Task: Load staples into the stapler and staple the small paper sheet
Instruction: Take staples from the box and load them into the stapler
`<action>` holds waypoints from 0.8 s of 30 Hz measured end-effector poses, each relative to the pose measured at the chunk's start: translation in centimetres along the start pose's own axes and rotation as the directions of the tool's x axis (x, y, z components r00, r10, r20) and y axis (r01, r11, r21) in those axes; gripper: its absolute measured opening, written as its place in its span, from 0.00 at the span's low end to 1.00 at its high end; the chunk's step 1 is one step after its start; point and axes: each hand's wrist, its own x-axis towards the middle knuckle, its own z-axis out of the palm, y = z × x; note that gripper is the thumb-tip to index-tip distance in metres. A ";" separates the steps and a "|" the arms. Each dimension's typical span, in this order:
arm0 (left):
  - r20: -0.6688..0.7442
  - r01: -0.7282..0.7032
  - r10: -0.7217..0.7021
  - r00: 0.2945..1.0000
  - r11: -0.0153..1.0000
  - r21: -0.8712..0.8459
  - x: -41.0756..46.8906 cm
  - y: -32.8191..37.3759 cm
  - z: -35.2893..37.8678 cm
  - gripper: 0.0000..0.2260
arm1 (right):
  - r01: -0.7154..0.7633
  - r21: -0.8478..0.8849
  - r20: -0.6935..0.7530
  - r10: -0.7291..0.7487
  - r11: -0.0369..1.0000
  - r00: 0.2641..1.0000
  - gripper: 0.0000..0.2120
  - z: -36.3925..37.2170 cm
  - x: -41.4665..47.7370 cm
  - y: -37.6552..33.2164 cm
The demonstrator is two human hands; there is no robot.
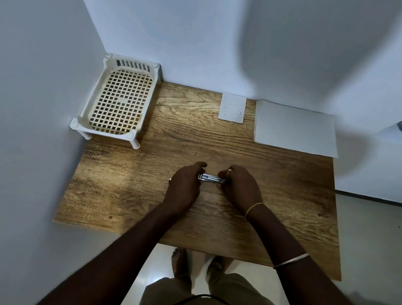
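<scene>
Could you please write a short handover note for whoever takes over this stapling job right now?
Left hand and right hand: both grip the small stapler, one at each end, at the middle of the wooden table.
Small paper sheet: flat at the table's far edge, untouched, beside a larger sheet. White basket sits far left.
Done: stapler in hand. Whether staples are loaded cannot be told.
Left: confirm loading, then staple the small sheet.

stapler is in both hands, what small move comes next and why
Probably finish seating the staples and close the small silver stapler: the left hand and right hand grip its ends, and the small white paper sheet lies untouched at the wooden table's back.
</scene>
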 end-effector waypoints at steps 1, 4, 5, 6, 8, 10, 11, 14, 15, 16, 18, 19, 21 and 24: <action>-0.002 -0.001 0.001 1.000 1.000 -0.001 0.0 0.0 0.0 0.22 | 0.014 -0.002 0.001 -0.014 1.000 1.000 0.12 0.0 0.0 0.0; 0.002 0.002 -0.002 1.000 1.000 -0.001 0.1 0.1 0.0 0.22 | 0.035 -0.006 -0.003 -0.035 0.999 0.999 0.11 0.0 -0.1 0.1; 0.001 0.002 -0.002 1.000 1.000 -0.006 0.1 0.1 0.0 0.22 | 0.041 -0.003 -0.005 -0.041 0.999 0.999 0.11 0.0 -0.2 0.1; 0.000 0.003 -0.003 1.000 1.000 -0.018 0.0 0.2 0.0 0.22 | 0.046 0.007 -0.010 -0.046 0.999 0.999 0.11 -0.2 -0.2 0.0; -0.015 0.010 -0.011 1.000 0.996 -0.090 -0.1 0.4 -0.2 0.22 | 0.054 0.026 -0.025 -0.054 0.998 0.998 0.11 -0.6 -0.4 0.0; -0.049 0.032 -0.044 0.998 0.975 -0.218 -0.2 0.5 -0.4 0.21 | 0.061 0.025 -0.037 -0.060 0.998 0.997 0.11 -1.2 -0.7 0.0; -0.063 0.052 -0.073 0.995 0.959 -0.279 -0.3 0.6 -0.5 0.21 | 0.067 0.027 -0.046 -0.066 0.997 0.997 0.11 -1.5 -0.8 -0.1; -0.076 0.120 -0.171 0.982 0.887 -0.447 -0.2 1.0 -0.7 0.20 | 0.102 0.040 -0.079 -0.099 0.994 0.992 0.12 -2.5 -1.1 -0.3; -0.081 0.129 -0.191 0.978 0.866 -0.484 -0.2 1.2 -0.7 0.19 | 0.114 0.044 -0.087 -0.110 0.993 0.990 0.12 -2.8 -1.3 -0.4; -0.085 0.132 -0.202 0.976 0.851 -0.509 -0.2 1.3 -0.7 0.18 | 0.126 0.046 -0.096 -0.121 0.991 0.988 0.13 -3.1 -1.4 -0.6; -0.082 0.131 -0.210 0.974 0.825 -0.550 -0.2 1.6 -0.7 0.16 | 0.141 0.043 -0.113 -0.135 0.989 0.984 0.14 -3.6 -1.6 -0.8; -0.079 0.130 -0.212 0.974 0.811 -0.570 -0.3 1.7 -0.8 0.16 | 0.144 0.033 -0.114 -0.139 0.989 0.984 0.14 -3.8 -1.6 -0.8; -0.075 0.124 -0.207 0.975 0.798 -0.590 -0.4 2.0 -0.8 0.17 | 0.152 -0.012 -0.106 -0.153 0.988 0.983 0.13 -4.1 -1.8 -0.8; -0.067 0.116 -0.196 0.978 0.785 -0.608 -0.7 2.4 -0.6 0.16 | 0.151 -0.071 -0.084 -0.157 0.986 0.984 0.15 -4.5 -2.1 -0.6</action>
